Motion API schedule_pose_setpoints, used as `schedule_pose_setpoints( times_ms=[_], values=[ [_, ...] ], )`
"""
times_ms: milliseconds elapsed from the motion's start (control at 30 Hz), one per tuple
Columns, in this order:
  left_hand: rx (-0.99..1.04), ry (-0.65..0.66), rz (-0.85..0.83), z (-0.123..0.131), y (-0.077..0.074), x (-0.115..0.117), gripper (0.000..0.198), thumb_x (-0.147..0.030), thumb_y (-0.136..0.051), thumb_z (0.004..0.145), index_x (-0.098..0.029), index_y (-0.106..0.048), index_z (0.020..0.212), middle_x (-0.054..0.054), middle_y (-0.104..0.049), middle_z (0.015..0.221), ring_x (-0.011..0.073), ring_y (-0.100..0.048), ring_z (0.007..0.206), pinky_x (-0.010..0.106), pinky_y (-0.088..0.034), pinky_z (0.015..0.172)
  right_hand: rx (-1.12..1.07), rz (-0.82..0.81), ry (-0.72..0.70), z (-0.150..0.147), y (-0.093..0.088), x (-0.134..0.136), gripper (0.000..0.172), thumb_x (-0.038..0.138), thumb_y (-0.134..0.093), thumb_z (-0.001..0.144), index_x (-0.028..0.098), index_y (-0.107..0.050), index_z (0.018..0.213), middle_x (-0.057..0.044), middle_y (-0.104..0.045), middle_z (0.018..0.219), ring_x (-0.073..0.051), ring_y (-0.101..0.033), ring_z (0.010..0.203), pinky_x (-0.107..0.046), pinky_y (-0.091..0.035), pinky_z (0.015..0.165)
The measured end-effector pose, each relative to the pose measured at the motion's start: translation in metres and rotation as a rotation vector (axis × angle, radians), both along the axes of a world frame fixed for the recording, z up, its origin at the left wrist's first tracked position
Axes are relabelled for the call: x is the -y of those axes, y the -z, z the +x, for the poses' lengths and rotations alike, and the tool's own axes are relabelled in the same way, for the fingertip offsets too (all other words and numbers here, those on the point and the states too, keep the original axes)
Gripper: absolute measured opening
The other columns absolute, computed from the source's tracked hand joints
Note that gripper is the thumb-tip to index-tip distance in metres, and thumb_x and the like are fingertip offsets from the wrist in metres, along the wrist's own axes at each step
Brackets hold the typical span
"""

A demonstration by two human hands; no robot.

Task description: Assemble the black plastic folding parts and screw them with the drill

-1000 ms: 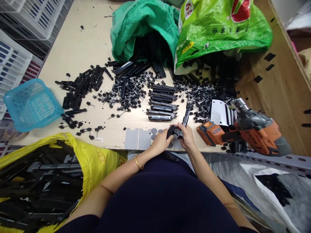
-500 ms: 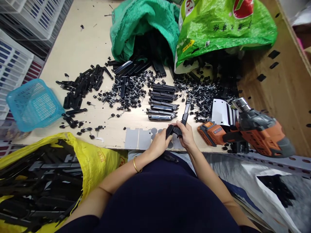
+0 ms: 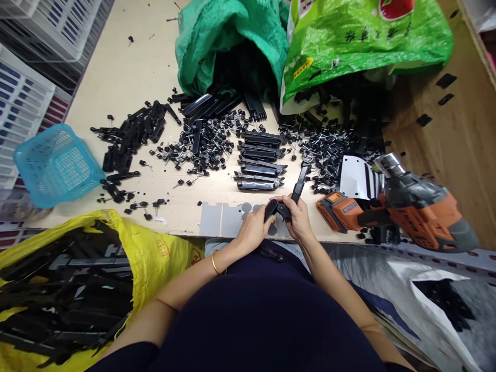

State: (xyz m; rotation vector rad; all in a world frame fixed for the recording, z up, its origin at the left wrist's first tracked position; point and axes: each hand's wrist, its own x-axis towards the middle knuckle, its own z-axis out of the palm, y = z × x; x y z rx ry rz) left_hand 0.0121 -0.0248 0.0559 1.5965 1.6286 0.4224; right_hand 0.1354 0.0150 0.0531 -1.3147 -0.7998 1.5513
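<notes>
We look down on a pale workbench top (image 3: 127, 72) that runs from the near edge to the far side. At its right we see a brown wooden side panel (image 3: 465, 165), its wood grain visible, marked by dark patches (image 3: 446, 80) that we cannot tell from holes. Along the near right edge we find a perforated rail (image 3: 411, 253). To the left, we see slotted white plastic crates (image 3: 67, 26). Soft light brightens the bench's far left.
</notes>
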Motion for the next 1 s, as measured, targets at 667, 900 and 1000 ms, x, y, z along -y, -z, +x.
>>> schedule_pose_setpoints(
  times_ms=[667,900,1000],
  values=[
    [-0.191,-0.041,-0.090,0.012,-0.009,0.011,0.031,-0.025,-0.043,0.093,-0.010,-0.045,0.120,0.015,-0.067,0.092,0.0270,-0.067,0.084,0.035,-0.050,0.072,-0.054,-0.067,-0.004,-0.011,0.008,0.000,0.020,0.031,-0.065,0.067,0.020,-0.050,0.062,0.000,-0.067,0.064,-0.015,-0.061,0.064,-0.028,-0.048,0.065],
    [-0.204,0.015,-0.090,0.011,-0.015,0.013,0.032,-0.022,-0.041,0.093,-0.009,-0.040,0.122,0.017,-0.066,0.102,0.0269,-0.067,0.088,0.037,-0.053,0.075,-0.139,-0.094,0.060,-0.024,0.006,0.002,0.024,0.032,-0.069,0.064,0.020,-0.048,0.060,0.003,-0.062,0.058,-0.012,-0.056,0.056,-0.026,-0.047,0.059],
    [-0.216,0.057,-0.077,0.003,-0.018,0.013,0.035,-0.020,-0.044,0.090,-0.009,-0.038,0.123,0.017,-0.066,0.103,0.0269,-0.067,0.090,0.038,-0.053,0.077,-0.142,-0.077,0.109,-0.026,0.002,0.003,0.023,0.032,-0.068,0.065,0.020,-0.049,0.060,0.005,-0.061,0.057,-0.010,-0.054,0.054,-0.024,-0.046,0.057]
  ],
)
